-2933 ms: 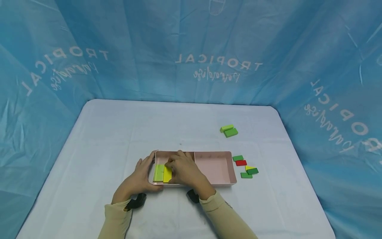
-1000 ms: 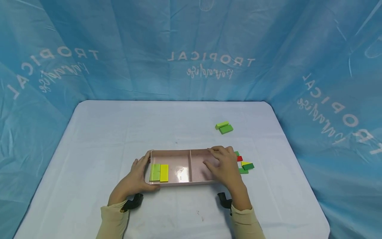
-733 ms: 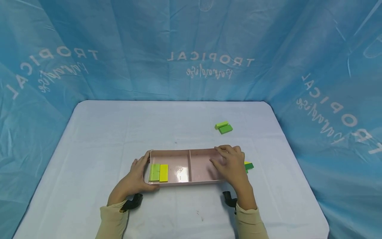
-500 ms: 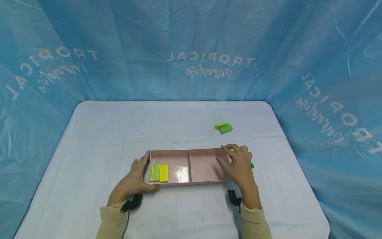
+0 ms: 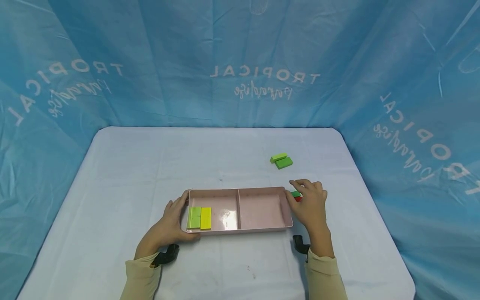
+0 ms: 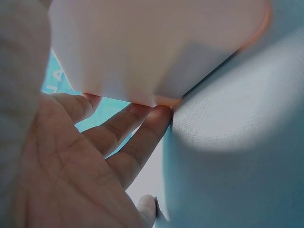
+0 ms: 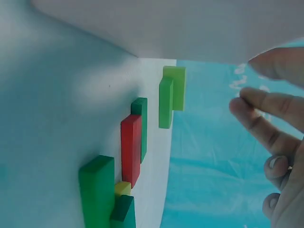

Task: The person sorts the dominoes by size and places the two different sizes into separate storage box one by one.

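My left hand holds the left end of a pink two-compartment box, thumb at the front and fingers at the back corner. In its left compartment lie light green blocks beside a yellow block. My right hand hovers past the box's right end with nothing between thumb and fingers, the thumb close to the rim. Beneath it are a red block, a green block, a larger-looking green block, a dark green block and a partly hidden yellow block.
Behind the box, toward the right, a light green block and a green block lie together on the white-covered table. A blue printed curtain surrounds the table's back and sides.
My right hand has left the yellow block in the box and travelled right, across the right compartment, to over the loose blocks. The left hand stays at the box's left end.
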### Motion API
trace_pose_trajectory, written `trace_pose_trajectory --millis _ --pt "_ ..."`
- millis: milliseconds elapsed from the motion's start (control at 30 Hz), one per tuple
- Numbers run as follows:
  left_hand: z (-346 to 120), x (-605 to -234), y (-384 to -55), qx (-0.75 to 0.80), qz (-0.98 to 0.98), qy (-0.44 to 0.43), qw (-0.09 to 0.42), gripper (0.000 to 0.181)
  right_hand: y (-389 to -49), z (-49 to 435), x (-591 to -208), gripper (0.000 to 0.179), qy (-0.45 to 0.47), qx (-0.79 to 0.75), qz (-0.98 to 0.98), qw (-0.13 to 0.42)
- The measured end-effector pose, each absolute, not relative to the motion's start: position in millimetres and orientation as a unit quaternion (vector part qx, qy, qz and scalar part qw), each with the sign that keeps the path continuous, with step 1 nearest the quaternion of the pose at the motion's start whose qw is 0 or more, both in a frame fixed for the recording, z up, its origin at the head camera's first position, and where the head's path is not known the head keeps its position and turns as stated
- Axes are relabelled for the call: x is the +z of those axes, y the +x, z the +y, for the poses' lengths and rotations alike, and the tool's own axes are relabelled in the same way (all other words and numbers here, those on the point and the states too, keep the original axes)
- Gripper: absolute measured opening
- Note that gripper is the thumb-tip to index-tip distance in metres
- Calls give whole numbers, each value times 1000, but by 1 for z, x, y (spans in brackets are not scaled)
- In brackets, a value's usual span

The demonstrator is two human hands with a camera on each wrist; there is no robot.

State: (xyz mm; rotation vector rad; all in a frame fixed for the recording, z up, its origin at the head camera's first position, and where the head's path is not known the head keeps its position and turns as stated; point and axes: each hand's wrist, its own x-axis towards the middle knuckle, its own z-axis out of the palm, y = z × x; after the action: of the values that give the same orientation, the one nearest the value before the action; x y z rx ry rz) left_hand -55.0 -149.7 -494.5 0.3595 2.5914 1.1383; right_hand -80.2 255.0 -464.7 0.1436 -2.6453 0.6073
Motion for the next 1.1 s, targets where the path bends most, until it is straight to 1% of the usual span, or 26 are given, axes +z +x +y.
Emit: trace_pose_trajectory --millis 200,367,633,933,1100 --pt "-149 -495 -55 397 898 124 143 138 -96 258 -463 38 10 209 -960 188" --pt "-149 -495 -55 396 899 125 141 138 -110 259 -463 41 -1 192 -967 167" --pt "-149 -494 -55 402 896 124 144 136 -124 262 -470 44 -22 185 -969 160" --pt "-151 -495 -55 402 896 134 131 135 -144 261 -479 62 -54 170 -975 132" --pt "-150 -497 -54 400 898 136 126 135 -155 263 -484 66 -60 153 -979 120"
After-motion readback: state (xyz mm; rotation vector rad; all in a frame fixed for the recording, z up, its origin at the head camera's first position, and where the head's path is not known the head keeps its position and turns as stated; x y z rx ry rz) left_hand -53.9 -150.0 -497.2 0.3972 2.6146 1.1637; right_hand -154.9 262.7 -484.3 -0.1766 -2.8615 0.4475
